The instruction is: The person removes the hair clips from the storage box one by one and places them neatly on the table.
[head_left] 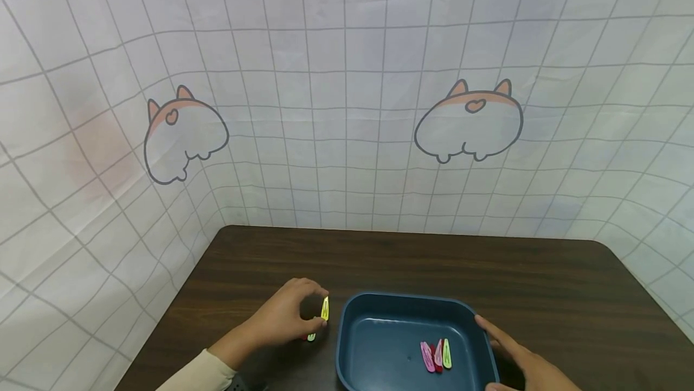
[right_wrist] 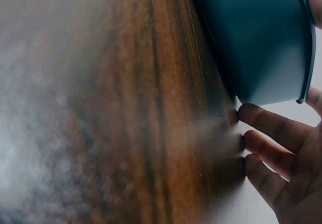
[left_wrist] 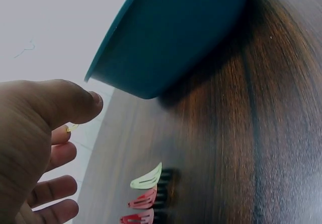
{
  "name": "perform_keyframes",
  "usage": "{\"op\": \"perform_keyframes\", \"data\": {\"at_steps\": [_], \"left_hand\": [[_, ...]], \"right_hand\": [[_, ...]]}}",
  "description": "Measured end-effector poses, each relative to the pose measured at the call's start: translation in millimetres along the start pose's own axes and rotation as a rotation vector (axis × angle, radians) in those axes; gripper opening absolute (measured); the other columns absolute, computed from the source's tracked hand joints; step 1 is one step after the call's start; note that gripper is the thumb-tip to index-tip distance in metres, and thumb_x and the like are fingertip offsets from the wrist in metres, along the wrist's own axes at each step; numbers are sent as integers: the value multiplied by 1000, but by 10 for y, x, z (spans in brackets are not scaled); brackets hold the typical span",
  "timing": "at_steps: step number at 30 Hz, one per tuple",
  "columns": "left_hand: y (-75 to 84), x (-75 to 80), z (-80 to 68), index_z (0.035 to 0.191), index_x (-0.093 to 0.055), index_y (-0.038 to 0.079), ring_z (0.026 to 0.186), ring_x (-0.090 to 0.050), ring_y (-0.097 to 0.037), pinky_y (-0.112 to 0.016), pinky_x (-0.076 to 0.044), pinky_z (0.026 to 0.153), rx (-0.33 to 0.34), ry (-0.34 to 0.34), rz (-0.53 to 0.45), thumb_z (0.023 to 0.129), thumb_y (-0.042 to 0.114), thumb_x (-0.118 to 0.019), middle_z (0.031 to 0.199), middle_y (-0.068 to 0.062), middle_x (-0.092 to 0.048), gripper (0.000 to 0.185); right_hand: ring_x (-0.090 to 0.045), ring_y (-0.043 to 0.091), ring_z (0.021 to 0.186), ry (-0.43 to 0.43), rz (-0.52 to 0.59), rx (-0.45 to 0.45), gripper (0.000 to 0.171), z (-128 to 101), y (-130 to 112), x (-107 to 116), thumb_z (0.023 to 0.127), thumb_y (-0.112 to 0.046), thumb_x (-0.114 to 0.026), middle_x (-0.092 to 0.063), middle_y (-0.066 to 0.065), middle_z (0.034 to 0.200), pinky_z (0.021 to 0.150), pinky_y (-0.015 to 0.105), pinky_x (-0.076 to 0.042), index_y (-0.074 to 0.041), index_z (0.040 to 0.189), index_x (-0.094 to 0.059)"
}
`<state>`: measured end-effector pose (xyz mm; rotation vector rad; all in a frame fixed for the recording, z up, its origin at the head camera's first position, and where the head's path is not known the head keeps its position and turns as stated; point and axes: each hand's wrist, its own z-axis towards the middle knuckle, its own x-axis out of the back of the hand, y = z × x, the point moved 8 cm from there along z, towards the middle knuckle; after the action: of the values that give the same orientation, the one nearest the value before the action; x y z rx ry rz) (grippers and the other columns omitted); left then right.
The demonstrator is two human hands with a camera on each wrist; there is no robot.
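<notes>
My left hand (head_left: 287,312) pinches a yellow snap hair clip (head_left: 325,308) between thumb and fingertips, left of the tray; only a bit of that clip shows in the left wrist view. Below the hand, a pale green hair clip (left_wrist: 147,177) and two red hair clips (left_wrist: 144,199) lie in a row on the table. A blue rectangular tray (head_left: 401,299) stands to the right. Inside it lie pink, red and green hair clips (head_left: 447,353) close together. My right hand (head_left: 523,358) touches the tray's right side with spread fingers, some fingertips (right_wrist: 250,112) at the tabletop.
The dark wood-grain table (head_left: 282,252) has rounded far corners. Behind it and at the sides hangs a white grid-patterned cloth (head_left: 325,108) with printed dog figures.
</notes>
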<state>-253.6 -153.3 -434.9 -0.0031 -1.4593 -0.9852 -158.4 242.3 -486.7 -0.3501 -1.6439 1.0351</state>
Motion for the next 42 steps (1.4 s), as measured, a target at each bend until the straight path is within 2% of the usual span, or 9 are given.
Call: {"op": "perform_keyframes", "data": {"at_steps": [6,11,17,23,37,42], "left_hand": [[-77,16,-38,122,-70,9,122,-55,-25,-53,-45,103,12,3,-4,85,25,-85,122,4,-65,43],[-124,43,-76,121,-70,8,122,-55,-29,-55,-45,103,29,9,-12,85,23,-85,121,3,-66,42],[-171,70,-110,122,-69,8,125,-54,-29,-55,-43,105,53,7,-19,86,24,-84,122,3,-65,42],[-209,95,-129,121,-69,8,125,-55,-29,-55,-44,105,58,15,-1,86,24,-84,122,4,-65,41],[-328,139,-177,122,-69,9,123,-58,-31,-57,-43,104,94,21,9,84,24,-85,123,1,-66,43],[-365,178,-197,122,-70,10,122,-58,-32,-59,-42,104,98,25,16,84,26,-85,123,1,-67,44]], "right_hand": [[-48,66,119,-2,9,-7,93,-5,-9,-10,96,-24,-72,-45,41,143,65,64,-56,-20,165,-10],[-49,67,118,0,11,-13,93,-11,-22,-12,96,-26,-71,-44,41,144,65,60,-58,-21,165,-9],[-46,69,119,4,27,-37,92,-1,-7,-6,96,-27,-71,-41,42,145,64,62,-58,-21,165,-10],[-49,67,119,4,24,-43,93,7,6,-5,95,-28,-71,-42,41,145,63,54,-60,-21,165,-10],[-50,66,118,3,20,-36,93,18,-11,19,95,-29,-71,-43,41,144,64,59,-59,-18,164,-11],[-51,65,117,-1,24,-27,92,18,-16,22,95,-28,-71,-43,41,144,64,55,-60,-18,164,-10]]}}
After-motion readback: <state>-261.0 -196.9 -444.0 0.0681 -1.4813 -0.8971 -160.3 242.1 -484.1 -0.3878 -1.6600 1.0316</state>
